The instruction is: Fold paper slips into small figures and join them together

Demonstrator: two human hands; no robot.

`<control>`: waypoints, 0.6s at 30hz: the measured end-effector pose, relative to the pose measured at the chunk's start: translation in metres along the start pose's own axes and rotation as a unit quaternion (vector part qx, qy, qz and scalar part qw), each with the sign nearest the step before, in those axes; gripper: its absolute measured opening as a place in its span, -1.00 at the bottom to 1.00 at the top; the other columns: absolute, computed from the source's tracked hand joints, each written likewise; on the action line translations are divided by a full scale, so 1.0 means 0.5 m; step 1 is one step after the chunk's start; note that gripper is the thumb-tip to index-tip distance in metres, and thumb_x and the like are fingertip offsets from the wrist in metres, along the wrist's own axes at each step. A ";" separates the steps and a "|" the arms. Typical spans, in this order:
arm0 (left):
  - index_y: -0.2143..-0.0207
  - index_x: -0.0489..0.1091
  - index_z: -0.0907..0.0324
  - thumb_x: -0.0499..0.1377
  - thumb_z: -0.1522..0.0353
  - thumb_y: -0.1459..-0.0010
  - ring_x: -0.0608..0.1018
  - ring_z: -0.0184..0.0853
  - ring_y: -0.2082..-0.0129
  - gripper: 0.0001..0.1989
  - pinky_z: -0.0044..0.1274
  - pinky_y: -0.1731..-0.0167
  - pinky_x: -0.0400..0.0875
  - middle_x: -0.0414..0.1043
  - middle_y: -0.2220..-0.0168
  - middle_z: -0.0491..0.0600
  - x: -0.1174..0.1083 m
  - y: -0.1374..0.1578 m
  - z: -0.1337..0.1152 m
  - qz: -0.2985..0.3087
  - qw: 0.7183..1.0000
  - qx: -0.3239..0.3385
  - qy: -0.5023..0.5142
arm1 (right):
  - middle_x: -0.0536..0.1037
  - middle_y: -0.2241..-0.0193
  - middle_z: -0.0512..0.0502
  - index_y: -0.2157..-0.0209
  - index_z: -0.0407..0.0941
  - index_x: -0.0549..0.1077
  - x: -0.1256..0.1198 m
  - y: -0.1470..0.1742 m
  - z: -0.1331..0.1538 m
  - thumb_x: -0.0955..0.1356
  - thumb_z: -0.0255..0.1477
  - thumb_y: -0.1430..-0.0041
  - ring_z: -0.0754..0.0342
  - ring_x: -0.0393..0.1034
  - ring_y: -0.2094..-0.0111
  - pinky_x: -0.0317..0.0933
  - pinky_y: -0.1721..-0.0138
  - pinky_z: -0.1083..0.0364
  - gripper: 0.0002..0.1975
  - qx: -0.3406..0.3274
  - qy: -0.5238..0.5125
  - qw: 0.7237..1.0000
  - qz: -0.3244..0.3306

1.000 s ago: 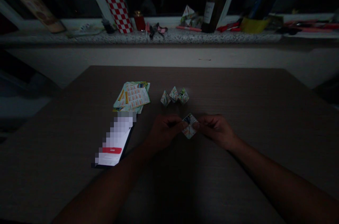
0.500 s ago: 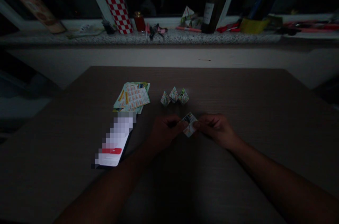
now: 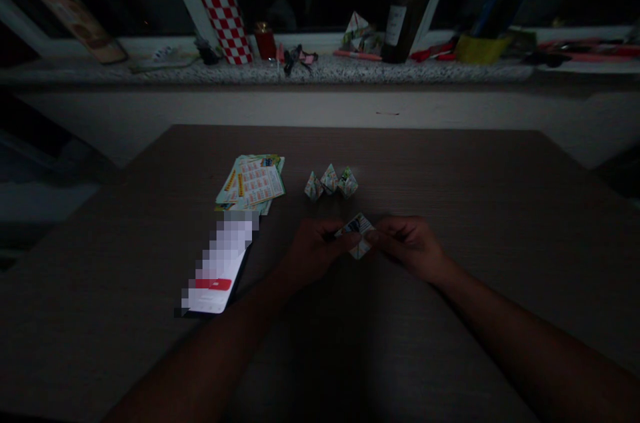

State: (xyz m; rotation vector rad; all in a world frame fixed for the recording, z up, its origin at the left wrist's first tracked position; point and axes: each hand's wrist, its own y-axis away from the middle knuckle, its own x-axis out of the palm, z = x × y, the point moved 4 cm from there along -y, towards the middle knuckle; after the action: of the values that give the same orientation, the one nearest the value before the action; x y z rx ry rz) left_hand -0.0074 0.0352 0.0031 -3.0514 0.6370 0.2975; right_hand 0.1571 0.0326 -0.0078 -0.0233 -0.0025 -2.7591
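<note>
A small folded paper square, printed and turned like a diamond, is held between my hands above the table. My left hand pinches its left side, the thumb lying across the front. On its right side, my right hand grips the paper between thumb and fingers. Just beyond stand three small folded paper pieces in a row, pointed at the top. To their left lies a loose stack of printed paper sheets. The fingers behind the folded square are partly hidden.
A lit phone lies left of my left forearm on the wooden table. Behind, the stone windowsill carries a red-and-white checkered bottle, a dark bottle, a yellow holder and other small items.
My left thumb has shifted slightly right across the folded paper square, covering more of its middle. The right hand keeps its grip, and the other papers and phone stay in place.
</note>
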 end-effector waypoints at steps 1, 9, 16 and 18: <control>0.45 0.48 0.27 0.16 0.19 -0.09 0.37 -0.43 0.54 -0.70 -0.61 0.52 0.20 0.38 0.57 -0.11 -0.002 -0.001 -0.001 0.005 1.000 -0.002 -0.006 | 0.55 0.57 -0.04 0.52 -0.17 0.49 -0.002 -0.001 0.000 0.40 -0.27 -0.07 0.14 0.40 0.54 0.26 0.49 0.17 -0.75 0.000 -0.002 1.000 -0.003; 0.51 0.46 0.27 0.15 0.20 -0.11 0.36 -0.45 0.56 -0.69 -0.61 0.52 0.19 0.37 0.58 -0.12 -0.012 -0.008 0.004 -0.003 1.000 -0.011 -0.003 | 0.53 0.59 -0.02 0.53 -0.17 0.50 -0.006 -0.003 0.002 0.41 -0.29 -0.07 0.16 0.37 0.57 0.23 0.50 0.18 -0.77 -0.011 -0.002 1.000 -0.014; 0.46 0.48 0.25 0.19 0.22 -0.07 0.42 -0.42 0.52 -0.75 -0.60 0.49 0.26 0.44 0.54 -0.09 -0.016 -0.008 0.003 -0.043 0.999 -0.016 -0.001 | 0.53 0.59 -0.04 0.54 -0.17 0.48 -0.014 -0.005 -0.004 0.40 -0.26 -0.06 0.14 0.37 0.55 0.23 0.49 0.16 -0.73 -0.010 0.010 0.999 -0.029; 0.47 0.49 0.25 0.20 0.23 -0.07 0.43 -0.42 0.51 -0.75 -0.60 0.48 0.27 0.44 0.55 -0.09 -0.014 -0.006 0.001 -0.051 0.998 -0.021 0.014 | 0.53 0.58 -0.04 0.52 -0.17 0.49 -0.014 -0.006 -0.004 0.40 -0.25 -0.06 0.14 0.37 0.55 0.22 0.49 0.17 -0.74 -0.012 0.010 0.999 -0.034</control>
State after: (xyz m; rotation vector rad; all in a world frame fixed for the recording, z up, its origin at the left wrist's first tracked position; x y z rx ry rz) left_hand -0.0125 0.0408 0.0037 -3.1193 0.4795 0.2700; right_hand 0.1624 0.0378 -0.0096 -0.0004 0.0350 -2.8265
